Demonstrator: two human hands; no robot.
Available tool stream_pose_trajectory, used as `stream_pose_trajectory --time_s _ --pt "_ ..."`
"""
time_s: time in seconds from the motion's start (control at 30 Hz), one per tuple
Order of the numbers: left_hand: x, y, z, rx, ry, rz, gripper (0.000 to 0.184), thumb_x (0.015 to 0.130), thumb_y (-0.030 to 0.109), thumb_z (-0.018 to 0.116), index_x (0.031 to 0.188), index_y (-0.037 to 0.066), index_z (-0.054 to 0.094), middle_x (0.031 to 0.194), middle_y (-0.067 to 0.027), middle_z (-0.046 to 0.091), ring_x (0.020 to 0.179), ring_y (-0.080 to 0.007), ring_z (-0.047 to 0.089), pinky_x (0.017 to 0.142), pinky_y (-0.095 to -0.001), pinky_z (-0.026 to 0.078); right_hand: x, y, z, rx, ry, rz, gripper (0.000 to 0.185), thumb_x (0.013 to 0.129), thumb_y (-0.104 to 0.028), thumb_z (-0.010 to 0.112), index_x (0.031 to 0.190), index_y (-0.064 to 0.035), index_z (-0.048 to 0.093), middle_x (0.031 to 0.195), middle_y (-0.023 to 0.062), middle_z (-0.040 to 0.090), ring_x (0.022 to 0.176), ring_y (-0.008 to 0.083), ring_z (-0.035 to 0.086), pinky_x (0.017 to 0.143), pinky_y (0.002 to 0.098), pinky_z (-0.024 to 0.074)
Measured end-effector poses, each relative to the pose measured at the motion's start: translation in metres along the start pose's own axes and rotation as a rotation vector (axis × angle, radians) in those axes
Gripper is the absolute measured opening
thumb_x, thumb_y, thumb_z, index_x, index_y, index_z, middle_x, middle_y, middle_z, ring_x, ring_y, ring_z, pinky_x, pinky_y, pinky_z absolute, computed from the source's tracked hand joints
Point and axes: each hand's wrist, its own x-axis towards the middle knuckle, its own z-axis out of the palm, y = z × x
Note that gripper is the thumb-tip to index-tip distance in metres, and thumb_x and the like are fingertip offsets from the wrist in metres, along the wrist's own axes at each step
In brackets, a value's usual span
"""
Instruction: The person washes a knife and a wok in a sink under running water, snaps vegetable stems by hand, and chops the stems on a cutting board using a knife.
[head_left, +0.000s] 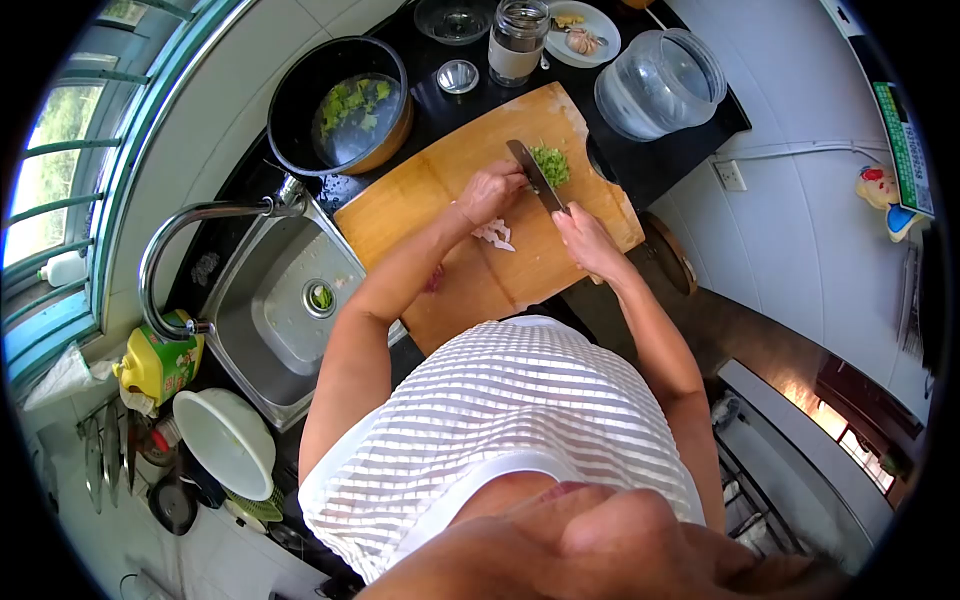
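Observation:
My right hand (590,240) is wrapped round the handle of a kitchen knife (536,174), whose dark blade points away from me over the wooden cutting board (400,212). Against the blade's left side, my left hand (492,190) is closed with the fingers curled under; what they hold is hidden. Finely chopped greens (551,166) lie in a heap just right of the blade. Nearer to me, thin white pieces (494,235) rest on the board below my left hand. A small reddish piece (434,280), perhaps meat, shows beside my left forearm.
Left of the board are a metal sink (255,345) with a curved faucet (150,250) and a dark pot (283,150) with leaves in water. Behind it stand a glass jar (512,65), a small metal bowl (458,77), a plate (606,28) with garlic and a large clear jar (655,90).

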Motion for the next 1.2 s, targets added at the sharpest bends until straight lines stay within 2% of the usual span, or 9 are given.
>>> stream_pose_trajectory --time_s 0.17,0.23,0.37,0.53,0.57,0.63,0.87,0.93,1.2 --pt "0.003 -0.001 -0.004 0.005 -0.027 0.024 0.010 0.067 0.005 0.061 0.076 0.003 0.059 0.084 -0.0086 0.056 0.080 -0.0254 0.055 0.068 -0.0317 0.046 0.005 -0.002 0.001 0.020 -0.054 0.054 0.037 0.087 -0.031 0.039 0.080 0.0045 0.042 0.076 0.0252 0.050 0.073 0.0365 0.050 0.067 0.0417 0.0382" --pt "0.003 -0.001 -0.006 0.006 -0.043 0.032 0.011 0.066 0.005 0.061 0.077 0.003 0.059 0.085 -0.0086 0.057 0.081 -0.0251 0.056 0.069 -0.0314 0.047 0.013 0.006 0.007 0.002 0.033 -0.073 0.029 0.088 -0.031 0.039 0.078 -0.0037 0.039 0.057 0.0021 0.042 0.040 0.0100 0.041 0.034 0.0263 0.0343" --pt "-0.002 -0.002 -0.009 -0.113 0.056 -0.013 0.015 0.066 0.006 0.064 0.081 0.003 0.060 0.087 -0.0089 0.057 0.083 -0.0247 0.056 0.068 -0.0308 0.047 0.012 0.006 0.004 0.002 0.044 -0.058 0.030 0.088 -0.032 0.038 0.078 -0.0036 0.040 0.057 0.0026 0.042 0.040 0.0101 0.042 0.034 0.0263 0.0356" --pt "-0.008 0.001 -0.017 -0.117 0.063 -0.078 0.015 0.067 0.007 0.064 0.082 0.004 0.061 0.087 -0.0088 0.057 0.081 -0.0252 0.057 0.066 -0.0303 0.048 0.006 -0.011 -0.005 0.167 -0.072 0.143 0.030 0.087 -0.031 0.039 0.079 -0.0018 0.041 0.059 0.0082 0.046 0.044 0.0174 0.046 0.039 0.0309 0.0377" --pt "-0.006 0.001 -0.017 -0.093 0.040 -0.036 0.015 0.067 0.007 0.064 0.082 0.004 0.061 0.087 -0.0087 0.057 0.079 -0.0253 0.057 0.066 -0.0305 0.048 0.006 -0.007 -0.001 0.170 -0.070 0.143 0.030 0.087 -0.031 0.039 0.079 -0.0018 0.041 0.059 0.0082 0.046 0.044 0.0174 0.046 0.039 0.0309 0.0377" --pt "-0.002 -0.003 -0.014 -0.070 0.017 0.012 0.014 0.067 0.007 0.064 0.081 0.004 0.061 0.086 -0.0086 0.057 0.078 -0.0255 0.057 0.066 -0.0307 0.048 0.004 0.000 0.006 -0.099 0.106 -0.168 0.032 0.088 -0.031 0.039 0.080 0.0002 0.040 0.063 0.0152 0.047 0.056 0.0268 0.050 0.053 0.0377 0.0395" --pt "-0.004 -0.008 -0.006 -0.067 -0.022 -0.039 0.008 0.068 0.004 0.060 0.076 0.005 0.059 0.080 -0.0087 0.057 0.074 -0.0263 0.057 0.063 -0.0329 0.047 0.001 -0.003 0.013 -0.131 0.049 -0.048 0.034 0.088 -0.031 0.039 0.080 0.0016 0.039 0.071 0.0228 0.047 0.069 0.0363 0.048 0.064 0.0423 0.0369" --pt "-0.003 -0.008 -0.007 -0.061 -0.038 -0.051 0.007 0.068 0.004 0.060 0.075 0.005 0.059 0.079 -0.0089 0.057 0.073 -0.0265 0.056 0.062 -0.0331 0.047 0.011 -0.001 0.017 -0.123 0.070 -0.058 0.037 0.087 -0.033 0.039 0.085 0.0046 0.044 0.083 0.0298 0.052 0.083 0.0438 0.051 0.070 0.0477 0.0380" --pt "-0.005 -0.011 0.001 -0.077 0.009 -0.063 0.007 0.067 0.004 0.060 0.074 0.005 0.056 0.075 -0.0087 0.056 0.071 -0.0267 0.056 0.061 -0.0340 0.046 -0.005 -0.003 0.002 -0.012 -0.035 0.048 0.038 0.087 -0.033 0.038 0.081 0.0045 0.043 0.078 0.0260 0.050 0.076 0.0390 0.050 0.068 0.0430 0.0377"
